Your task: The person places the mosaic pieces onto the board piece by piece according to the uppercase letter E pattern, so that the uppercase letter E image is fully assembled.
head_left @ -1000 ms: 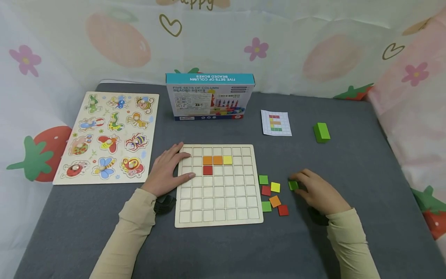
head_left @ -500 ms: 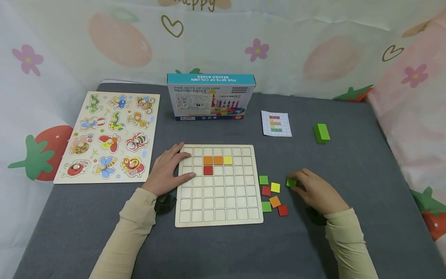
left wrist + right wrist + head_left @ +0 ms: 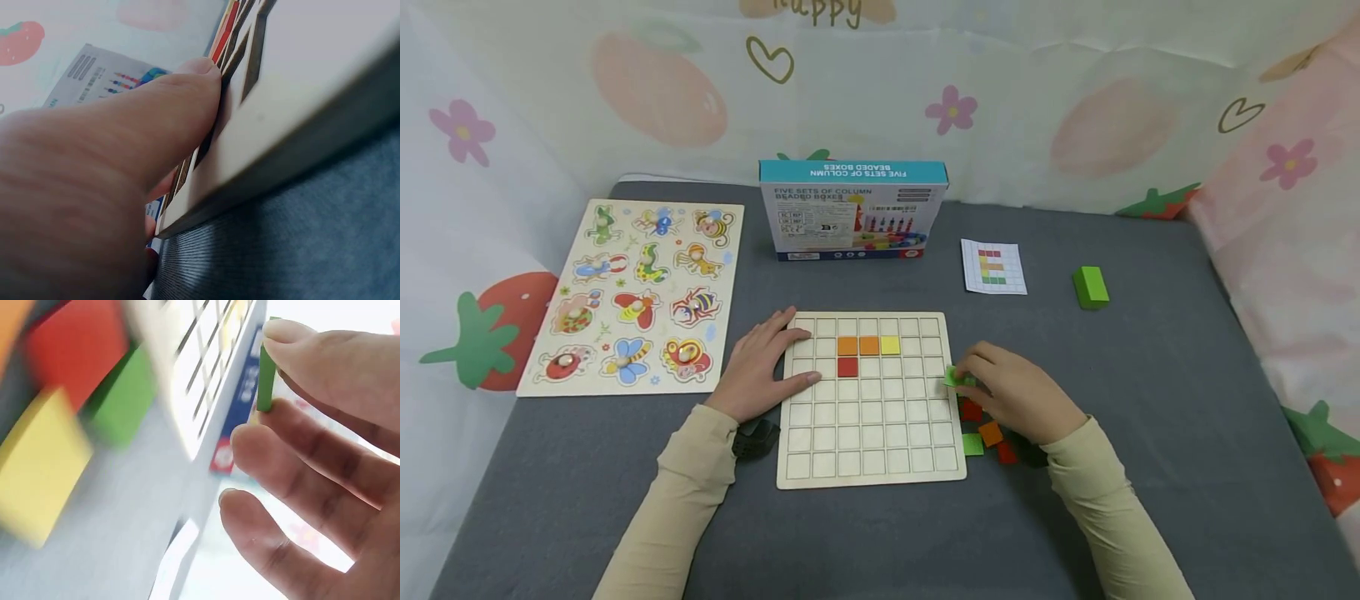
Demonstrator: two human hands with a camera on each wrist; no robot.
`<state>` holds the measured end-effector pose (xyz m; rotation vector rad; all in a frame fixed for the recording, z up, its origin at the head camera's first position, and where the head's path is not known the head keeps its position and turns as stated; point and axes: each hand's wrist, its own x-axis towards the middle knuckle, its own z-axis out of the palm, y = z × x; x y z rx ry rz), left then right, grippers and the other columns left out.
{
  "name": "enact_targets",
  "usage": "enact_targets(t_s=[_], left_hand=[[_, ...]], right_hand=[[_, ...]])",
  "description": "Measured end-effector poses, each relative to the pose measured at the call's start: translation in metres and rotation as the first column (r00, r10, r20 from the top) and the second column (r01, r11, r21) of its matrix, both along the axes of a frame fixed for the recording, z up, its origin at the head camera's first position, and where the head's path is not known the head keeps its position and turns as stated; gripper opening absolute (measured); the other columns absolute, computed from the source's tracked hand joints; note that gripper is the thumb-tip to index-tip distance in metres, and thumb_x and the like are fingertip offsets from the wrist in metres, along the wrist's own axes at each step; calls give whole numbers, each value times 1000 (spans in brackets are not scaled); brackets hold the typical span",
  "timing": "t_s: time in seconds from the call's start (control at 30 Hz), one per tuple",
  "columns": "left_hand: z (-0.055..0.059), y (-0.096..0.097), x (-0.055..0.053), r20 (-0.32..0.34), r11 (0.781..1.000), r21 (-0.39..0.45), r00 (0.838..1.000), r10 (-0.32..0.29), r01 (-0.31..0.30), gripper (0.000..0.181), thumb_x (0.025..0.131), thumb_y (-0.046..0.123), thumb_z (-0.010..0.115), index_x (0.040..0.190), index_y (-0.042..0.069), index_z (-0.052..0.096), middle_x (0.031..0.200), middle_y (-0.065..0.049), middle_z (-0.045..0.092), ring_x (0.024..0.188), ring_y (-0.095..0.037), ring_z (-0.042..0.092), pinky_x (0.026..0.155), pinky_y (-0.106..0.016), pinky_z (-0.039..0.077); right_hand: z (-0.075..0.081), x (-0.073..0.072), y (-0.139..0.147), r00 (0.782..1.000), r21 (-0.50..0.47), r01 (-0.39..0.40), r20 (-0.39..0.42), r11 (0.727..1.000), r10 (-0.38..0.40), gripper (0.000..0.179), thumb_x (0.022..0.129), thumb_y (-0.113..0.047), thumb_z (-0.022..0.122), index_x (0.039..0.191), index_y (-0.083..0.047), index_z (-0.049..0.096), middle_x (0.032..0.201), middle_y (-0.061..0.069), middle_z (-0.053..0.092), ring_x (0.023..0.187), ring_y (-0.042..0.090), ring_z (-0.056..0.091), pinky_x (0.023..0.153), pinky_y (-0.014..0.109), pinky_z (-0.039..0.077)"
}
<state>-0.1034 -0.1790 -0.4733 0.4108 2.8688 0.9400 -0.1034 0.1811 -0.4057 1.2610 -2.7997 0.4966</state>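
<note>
My left hand [image 3: 760, 367] rests on the left edge of a pale grid board [image 3: 872, 462]; in the left wrist view its thumb [image 3: 169, 112] lies on the board's top. Two orange tiles [image 3: 857, 346], a yellow tile [image 3: 890, 345] and a red tile [image 3: 847, 367] sit in grid squares. My right hand [image 3: 1018, 392] pinches a thin green tile [image 3: 267, 381] between thumb and forefinger, over the board's right edge. Beneath and beside that hand lie loose tiles: red [image 3: 971, 410], orange [image 3: 991, 434], green [image 3: 973, 444], red [image 3: 1006, 452] and yellow [image 3: 44, 465].
A small card [image 3: 994, 267] with a coloured grid pattern lies beyond the board, and a green block [image 3: 1091, 287] stands to its right. An upright toy box [image 3: 853, 212] is at the back. An insect puzzle board [image 3: 632, 296] lies at the left.
My right hand has carried the green tile leftward, from right of the loose tiles to the board's right edge. The left hand has stayed in place.
</note>
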Motion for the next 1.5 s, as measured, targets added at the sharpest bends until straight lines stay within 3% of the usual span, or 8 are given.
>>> enact_targets(t_s=[0.3,0.73,1.03,1.5], left_hand=[[-1,0,-1,-12,1000,6,1000,-7,8,66,84,48,68,135,12,50,159,-11,21,147,-33,15,115,-58,13],[-2,-2,-1,-13,1000,-4,1000,1,-1,66,84,49,68,136,13,50,159,-11,21,146,-33,15,114,-59,14],[-3,-2,-1,-11,1000,1,1000,-6,6,65,85,50,67,137,14,49,159,-9,20,147,-32,15,115,-58,15],[-1,-2,-1,6,1000,-10,1000,-7,7,65,85,50,67,137,14,49,159,-9,19,147,-32,14,115,-57,13]], right_hand=[[-1,-10,-48,991,-7,-130,-25,991,130,19,81,-13,77,97,-11,66,97,0,62,84,11,60,73,26,53],[-9,-17,-101,969,3,-240,60,971,239,16,86,-15,72,101,-11,68,99,0,62,89,12,61,80,25,52],[-17,-17,-115,968,89,-244,79,966,238,15,89,-19,70,102,-12,70,98,0,63,87,12,62,79,26,53],[-19,-15,-121,970,138,-241,69,961,234,15,89,-21,70,102,-13,70,100,0,63,88,11,61,81,25,52]])
